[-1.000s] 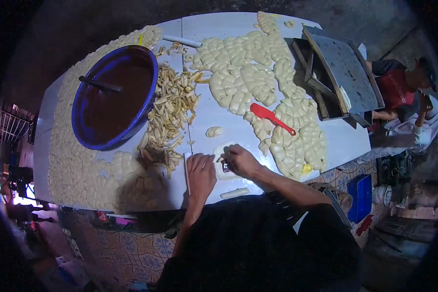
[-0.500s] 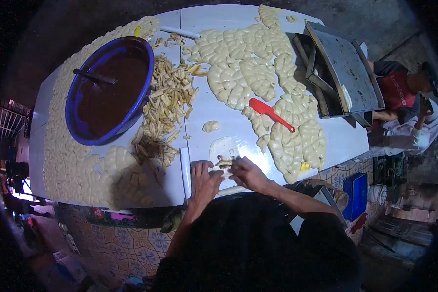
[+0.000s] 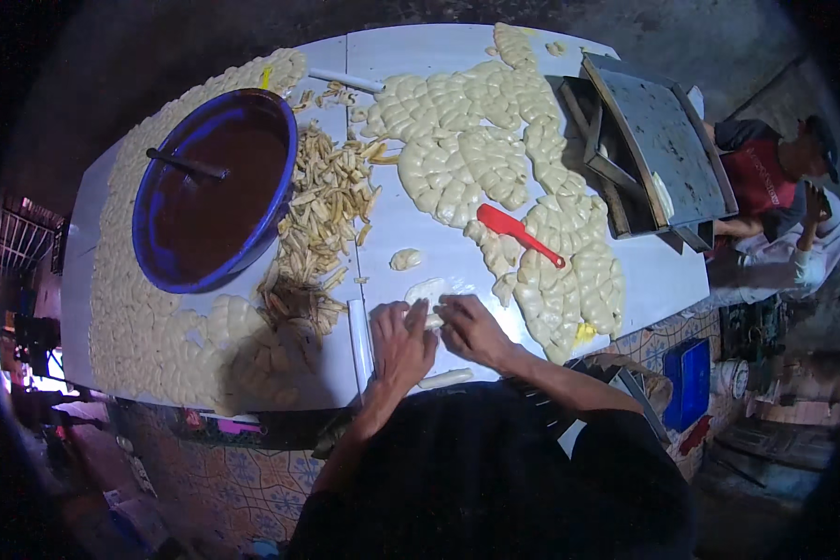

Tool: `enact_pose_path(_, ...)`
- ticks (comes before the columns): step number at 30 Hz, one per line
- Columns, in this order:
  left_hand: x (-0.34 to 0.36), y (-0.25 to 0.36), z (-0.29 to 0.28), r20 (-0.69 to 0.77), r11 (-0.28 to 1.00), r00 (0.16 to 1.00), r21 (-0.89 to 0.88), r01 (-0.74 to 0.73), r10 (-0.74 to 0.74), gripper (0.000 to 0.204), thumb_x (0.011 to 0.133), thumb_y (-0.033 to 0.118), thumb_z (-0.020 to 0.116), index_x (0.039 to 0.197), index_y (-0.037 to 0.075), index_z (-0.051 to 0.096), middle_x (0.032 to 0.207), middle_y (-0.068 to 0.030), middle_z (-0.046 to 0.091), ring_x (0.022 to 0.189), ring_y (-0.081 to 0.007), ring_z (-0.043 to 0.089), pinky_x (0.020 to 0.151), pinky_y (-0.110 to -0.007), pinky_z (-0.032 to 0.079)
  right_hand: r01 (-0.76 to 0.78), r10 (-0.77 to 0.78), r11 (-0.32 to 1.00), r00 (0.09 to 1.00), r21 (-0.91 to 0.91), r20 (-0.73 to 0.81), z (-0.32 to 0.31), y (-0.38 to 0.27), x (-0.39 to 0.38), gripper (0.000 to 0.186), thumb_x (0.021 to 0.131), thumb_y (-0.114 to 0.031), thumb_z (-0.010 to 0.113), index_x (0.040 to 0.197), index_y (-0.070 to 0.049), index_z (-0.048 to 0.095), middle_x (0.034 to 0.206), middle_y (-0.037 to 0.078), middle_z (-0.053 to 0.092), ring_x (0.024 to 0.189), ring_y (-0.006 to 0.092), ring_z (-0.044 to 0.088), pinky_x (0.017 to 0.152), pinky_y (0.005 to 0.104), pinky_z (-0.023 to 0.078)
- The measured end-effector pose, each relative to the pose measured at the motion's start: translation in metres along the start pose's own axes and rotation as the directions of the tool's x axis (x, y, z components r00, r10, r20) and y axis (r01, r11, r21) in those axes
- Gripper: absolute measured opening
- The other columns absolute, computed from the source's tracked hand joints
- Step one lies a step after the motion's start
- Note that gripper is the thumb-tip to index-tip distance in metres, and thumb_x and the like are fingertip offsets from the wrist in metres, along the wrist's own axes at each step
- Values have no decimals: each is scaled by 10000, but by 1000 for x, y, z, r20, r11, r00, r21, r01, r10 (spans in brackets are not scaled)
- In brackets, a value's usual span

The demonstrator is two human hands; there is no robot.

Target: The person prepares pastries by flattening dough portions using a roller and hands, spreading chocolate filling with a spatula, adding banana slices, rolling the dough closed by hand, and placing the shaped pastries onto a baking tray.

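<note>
A flattened sheet of dough (image 3: 427,288) lies on the white table, its near part folded over into a roll. My left hand (image 3: 404,345) grips the left end of this roll with bent fingers. At the right end, my right hand (image 3: 476,332) pinches the dough with fingers curled. The banana and dark filling are now covered from sight. Closer to me lies a finished dough roll (image 3: 445,378). A white rolling pin (image 3: 359,341) lies just left of my left hand, and a small dough ball (image 3: 405,259) sits beyond the sheet.
A blue basin (image 3: 145,245) of brown filling with a dark-handled utensil (image 3: 187,164) stands left, beside piled banana strips (image 3: 322,201). Dough pieces (image 3: 462,154) cover much of the table. A red scraper (image 3: 518,235) rests on them. Metal trays (image 3: 658,131) stand right, near another person (image 3: 761,177).
My hands have folded the near edge of the dough over the banana and filling, hiding them. The view has shifted slightly.
</note>
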State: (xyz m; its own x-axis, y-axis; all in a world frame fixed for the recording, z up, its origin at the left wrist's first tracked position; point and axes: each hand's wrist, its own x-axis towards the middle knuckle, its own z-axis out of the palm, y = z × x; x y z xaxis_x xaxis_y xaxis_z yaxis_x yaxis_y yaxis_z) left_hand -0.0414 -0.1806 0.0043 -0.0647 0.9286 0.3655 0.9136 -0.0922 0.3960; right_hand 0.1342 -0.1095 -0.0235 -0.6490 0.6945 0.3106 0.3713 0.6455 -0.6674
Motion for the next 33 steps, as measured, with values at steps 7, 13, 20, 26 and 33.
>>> enact_pose_path(7,-13,-33,31,-62,997,995,-13,-76,75,248,815,47,712,1042,5,621,1048,-157,586,1059,-363,541,930,-532,415,-105,105,994,994,15,-27,18,16,3,352,833,41,684,1175,6,608,1269,241,561,1084,415,586,911,467,522)
enact_pose_path(13,-20,-18,27,257,988,955,29,149,-151,674,1006,309,509,1515,-90,319,1621,-361,138,1513,-549,60,1194,-668,97,-164,202,950,972,-267,119,20,-9,-5,629,1028,-343,463,1517,33,339,1601,307,266,1476,480,289,1154,583,304)
enact_pose_path(20,80,-59,65,-59,881,904,204,426,-424,770,1032,347,465,1561,-116,154,1642,-320,143,1547,-460,47,1217,-619,12,-251,194,926,957,-281,-214,29,28,113,581,1046,-377,424,1472,19,436,1550,370,303,1448,519,300,1173,584,266)
enact_pose_path(26,34,-32,22,87,915,977,-344,212,-194,812,892,52,698,1555,-54,240,1308,-261,618,1442,-475,359,1142,-525,350,-159,146,986,973,-58,-179,-1,20,53,462,940,-161,645,1372,-14,574,1359,219,600,1298,386,541,1058,458,467)
enact_pose_path(33,34,-41,17,206,689,893,-575,442,-400,508,867,-103,667,1351,14,568,1421,-284,542,1217,-355,615,967,-399,534,-507,450,725,861,466,236,-9,13,54,413,894,-18,655,1307,-23,647,1134,183,711,1004,347,683,918,396,537)
